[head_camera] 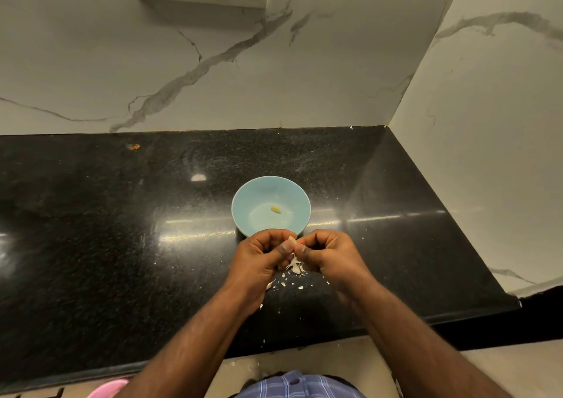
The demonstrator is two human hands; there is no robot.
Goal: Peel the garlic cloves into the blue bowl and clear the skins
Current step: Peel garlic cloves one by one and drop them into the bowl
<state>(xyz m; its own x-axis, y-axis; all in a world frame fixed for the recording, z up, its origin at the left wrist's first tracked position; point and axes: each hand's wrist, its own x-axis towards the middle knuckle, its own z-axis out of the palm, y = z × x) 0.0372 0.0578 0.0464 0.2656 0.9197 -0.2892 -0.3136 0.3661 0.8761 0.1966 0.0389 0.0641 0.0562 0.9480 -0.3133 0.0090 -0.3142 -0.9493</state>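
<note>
A light blue bowl [270, 190] stands on the black counter, with one peeled yellowish clove [276, 209] lying inside it. Just in front of the bowl, my left hand [260, 256] and my right hand [330, 254] meet and pinch a single garlic clove [292, 240] between thumbs and fingertips. Loose papery skin [295, 264] hangs below the thumbs. Small white skin flakes [286, 282] lie scattered on the counter beneath my hands.
The black granite counter [122, 230] runs left to right, ending at marble walls behind and on the right. A small orange scrap [134, 146] lies far left near the back wall. A pink object [109, 388] shows at the bottom left edge.
</note>
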